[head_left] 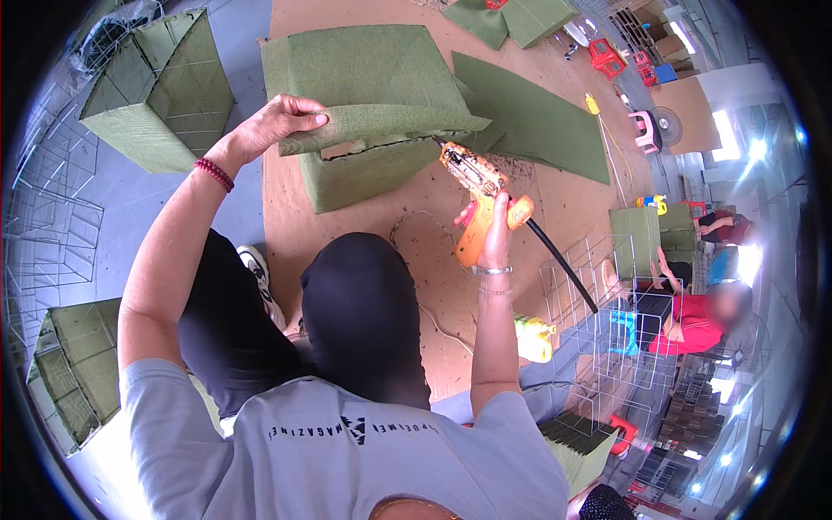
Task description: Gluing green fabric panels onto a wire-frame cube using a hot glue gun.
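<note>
A box covered in green woven fabric (360,69) stands in front of me, with a loose flap of the same fabric (390,119) along its near edge. My left hand (290,121) pinches the left end of that flap between thumb and fingers, lifting it off the edge. A gap shows below the flap. In my right hand (491,227) is an orange glue gun (475,175) smeared with dark residue, a long black glue stick (562,264) jutting from its back. The gun's nozzle meets the box edge under the flap's right part.
Flat green fabric sheets (542,117) lie on the brown board (347,230) beyond the box. At far left stands another green-covered frame box (165,95) near bare wire frames (52,217). To the right are a yellow bottle (534,338), wire frames (607,329) and a person in red (693,321).
</note>
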